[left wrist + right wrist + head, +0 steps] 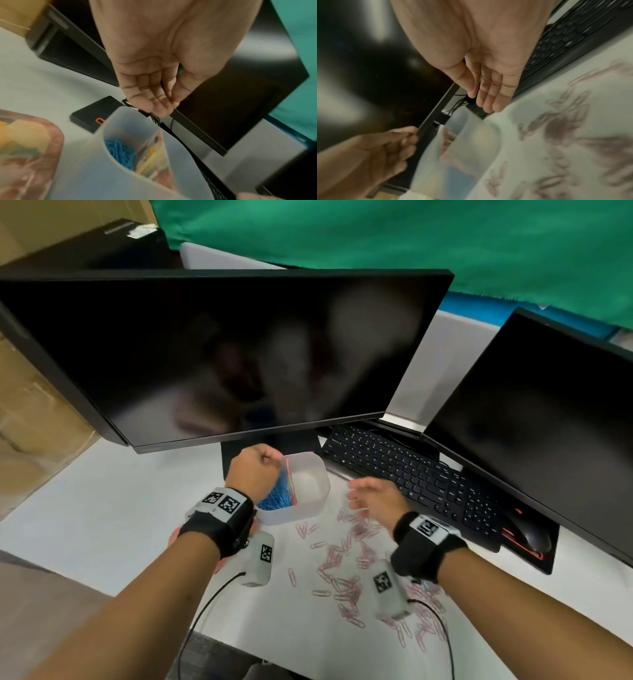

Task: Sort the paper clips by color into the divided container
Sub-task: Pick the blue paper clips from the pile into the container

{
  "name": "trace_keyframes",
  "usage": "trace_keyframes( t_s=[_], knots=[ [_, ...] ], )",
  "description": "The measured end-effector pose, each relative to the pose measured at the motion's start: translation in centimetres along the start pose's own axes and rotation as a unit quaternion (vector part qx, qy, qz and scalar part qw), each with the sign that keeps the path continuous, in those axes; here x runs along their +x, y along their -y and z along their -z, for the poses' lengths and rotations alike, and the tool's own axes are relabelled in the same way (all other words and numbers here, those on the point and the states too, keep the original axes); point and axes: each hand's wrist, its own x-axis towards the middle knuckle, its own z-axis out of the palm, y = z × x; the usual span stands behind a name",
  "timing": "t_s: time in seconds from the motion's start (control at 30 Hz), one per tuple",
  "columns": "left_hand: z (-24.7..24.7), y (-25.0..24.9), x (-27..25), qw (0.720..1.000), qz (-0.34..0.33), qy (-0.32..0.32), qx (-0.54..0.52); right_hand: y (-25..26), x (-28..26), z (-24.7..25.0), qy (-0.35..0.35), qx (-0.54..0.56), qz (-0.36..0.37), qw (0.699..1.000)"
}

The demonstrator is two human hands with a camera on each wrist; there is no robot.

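Observation:
A translucent divided container stands on the white table in front of the monitor stand. Blue paper clips fill its left compartment beside a pinkish divider; nothing shows in the right compartment. My left hand hovers over the container's left back corner. In the left wrist view its fingers reach out with nothing in them, above the blue paper clips. My right hand hangs open and blurred just right of the container, above the scattered pink paper clips. Its fingers are straight.
A large dark monitor stands close behind the container, and a second one stands at the right. A black keyboard and mouse lie right of my right hand. A pinkish tub with yellow contents sits near my left wrist.

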Motion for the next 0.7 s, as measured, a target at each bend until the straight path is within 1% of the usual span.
trace_keyframes(
  t_s=[0.07, 0.2, 0.3, 0.4, 0.5, 0.6, 0.67, 0.7],
  knots=[
    [-1.7, -0.8, -0.9, 0.996, -0.053, 0.051, 0.044, -2.3, -0.8, 2.3, -0.026, -0.038, -0.007, 0.999],
    [-6.8, -1.5, -3.1, 0.973, -0.133, 0.165, 0.095, -7.1, -2.2, 6.4, -0.093, -0.108, -0.017, 0.99],
    [-10.6, -1.4, -4.5, 0.951, -0.161, 0.226, 0.134, -10.3, -3.1, 9.0, -0.144, -0.159, -0.029, 0.976],
    [-13.8, -1.2, -5.4, 0.926, -0.182, 0.277, 0.181, -12.2, -4.6, 10.5, -0.17, -0.185, -0.055, 0.966],
    [-16.4, -1.2, -6.1, 0.901, -0.196, 0.312, 0.227, -13.9, -5.5, 11.4, -0.171, -0.195, -0.07, 0.963],
    [-18.7, -1.5, -7.0, 0.877, -0.223, 0.323, 0.277, -15.3, -6.0, 11.7, -0.155, -0.222, -0.076, 0.96],
    [-20.0, -1.8, -7.5, 0.854, -0.245, 0.34, 0.309, -16.0, -6.3, 11.5, -0.124, -0.28, -0.055, 0.95],
    [-20.5, -2.1, -7.9, 0.835, -0.263, 0.355, 0.329, -16.3, -6.5, 11.2, -0.106, -0.315, -0.03, 0.943]
  ],
)
